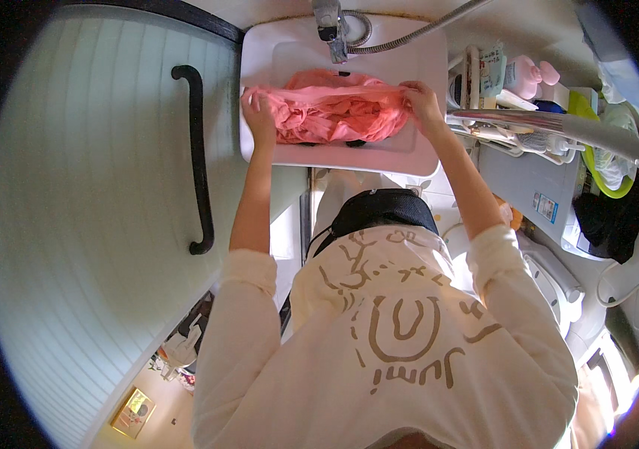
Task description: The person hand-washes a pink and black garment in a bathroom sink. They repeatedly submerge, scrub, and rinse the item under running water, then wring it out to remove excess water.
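A wet-looking pink cloth garment [342, 109] lies bunched in the white washbasin [426, 50], its top edge stretched between my two hands. My left hand [259, 115] grips the cloth at its left end, close to the basin's left rim. At the right end, my right hand [423, 106] pinches the same edge between thumb and fingers. Small dark patches show at the garment's upper and lower edges; what they are, I cannot tell. Above the cloth's middle stands the metal faucet [333, 31]. Folds hide most of the basin floor.
A frosted glass door [100, 168] with a black handle [199, 163] stands close on the left. A metal hose [426, 36] runs behind the basin. To the right are a bar with a grey sleeve [605, 137], a rack with a pink pump bottle [521, 76], and a green basin [614, 191].
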{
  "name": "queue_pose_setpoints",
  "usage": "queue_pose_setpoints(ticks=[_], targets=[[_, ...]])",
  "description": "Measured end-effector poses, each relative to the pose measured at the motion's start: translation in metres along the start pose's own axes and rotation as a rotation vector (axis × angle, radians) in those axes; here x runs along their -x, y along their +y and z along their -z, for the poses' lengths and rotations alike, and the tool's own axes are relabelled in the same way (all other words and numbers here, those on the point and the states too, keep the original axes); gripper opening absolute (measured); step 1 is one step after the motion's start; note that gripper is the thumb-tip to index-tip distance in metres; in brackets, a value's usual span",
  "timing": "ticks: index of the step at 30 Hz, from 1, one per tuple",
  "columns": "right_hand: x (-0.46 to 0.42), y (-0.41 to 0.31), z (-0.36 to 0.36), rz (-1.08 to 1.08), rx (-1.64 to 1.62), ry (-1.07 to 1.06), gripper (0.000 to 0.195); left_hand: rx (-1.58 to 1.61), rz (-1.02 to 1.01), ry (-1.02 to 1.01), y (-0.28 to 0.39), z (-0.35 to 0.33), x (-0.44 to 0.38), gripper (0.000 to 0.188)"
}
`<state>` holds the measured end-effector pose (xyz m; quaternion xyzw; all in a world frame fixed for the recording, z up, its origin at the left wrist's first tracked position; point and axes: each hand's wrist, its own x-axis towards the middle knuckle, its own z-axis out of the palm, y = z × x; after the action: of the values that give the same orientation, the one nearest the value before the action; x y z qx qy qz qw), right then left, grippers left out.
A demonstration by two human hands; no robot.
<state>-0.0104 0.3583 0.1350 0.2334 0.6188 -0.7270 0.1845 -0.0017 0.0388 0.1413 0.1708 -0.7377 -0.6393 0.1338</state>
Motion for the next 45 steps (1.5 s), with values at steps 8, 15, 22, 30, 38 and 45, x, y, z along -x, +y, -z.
queue_pose_setpoints(ticks=[8, 15, 22, 30, 38, 45], targets=[[0.008, 0.074, -0.015, 0.735, 1.205, -0.005, 0.037, -0.77, -0.356, -0.751, -0.076, 0.008, 0.015, 0.029], [0.01, 0.079, -0.011, 0.692, 1.645, -0.116, 0.027, -1.499, -0.334, -0.619, -0.059, -0.001, 0.024, 0.026], [0.03, -0.009, 0.025, 0.703, 0.688, -0.304, 0.014, -1.452, -0.272, -0.59, -0.031, 0.025, 0.012, 0.015], [0.084, -0.076, -0.006, 0.494, 0.219, -0.454, 0.01, -0.907, -0.274, -0.697, -0.062, -0.027, 0.037, 0.044], [0.065, -0.085, 0.02, 0.537, 0.342, -0.006, 0.019, -0.37, -0.168, -0.658, 0.013, 0.007, 0.002, 0.019], [0.055, -0.078, 0.011, 0.706, 0.227, 0.121, 0.019, -0.075, 0.071, -0.788, 0.135, 0.032, 0.004, 0.012]])
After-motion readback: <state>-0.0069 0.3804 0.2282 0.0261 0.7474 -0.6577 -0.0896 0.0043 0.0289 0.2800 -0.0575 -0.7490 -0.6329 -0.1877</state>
